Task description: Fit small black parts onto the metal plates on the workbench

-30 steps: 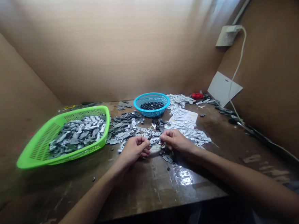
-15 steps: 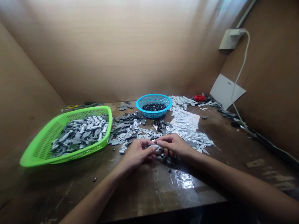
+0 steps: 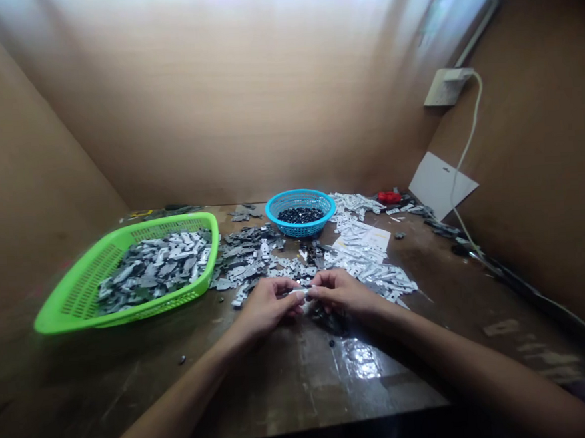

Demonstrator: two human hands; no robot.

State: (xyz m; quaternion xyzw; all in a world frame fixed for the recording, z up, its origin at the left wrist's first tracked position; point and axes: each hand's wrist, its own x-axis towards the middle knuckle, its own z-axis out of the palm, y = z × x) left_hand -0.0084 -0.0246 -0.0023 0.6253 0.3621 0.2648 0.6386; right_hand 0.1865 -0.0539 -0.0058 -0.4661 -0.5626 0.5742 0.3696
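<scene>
Near the middle of the table, my left hand [image 3: 275,301] and my right hand [image 3: 338,289] meet with fingertips pinched. Between them is a small light-grey piece [image 3: 305,291], gripped from both sides; its exact shape is mostly covered by my fingers. Just beyond my hands lie loose flat grey metal pieces [image 3: 247,255], with a pile of brighter silvery pieces [image 3: 370,263] to the right. Small dark parts [image 3: 329,320] sit in shadow under my right hand. Behind the piles stands a blue basket [image 3: 302,230] holding many small black parts.
A green basket [image 3: 68,308] full of grey metal pieces stands at the left. White paper [image 3: 380,234] lies under the silvery pieces. A red object [image 3: 389,197] is at the back right, near a leaning white card [image 3: 440,185] and a hanging cable [image 3: 473,123]. Board walls enclose the table.
The view has tilted slightly upward, so things sit a little lower. My fingertips have shifted slightly around the small piece, and the right-hand fingers look more drawn together.
</scene>
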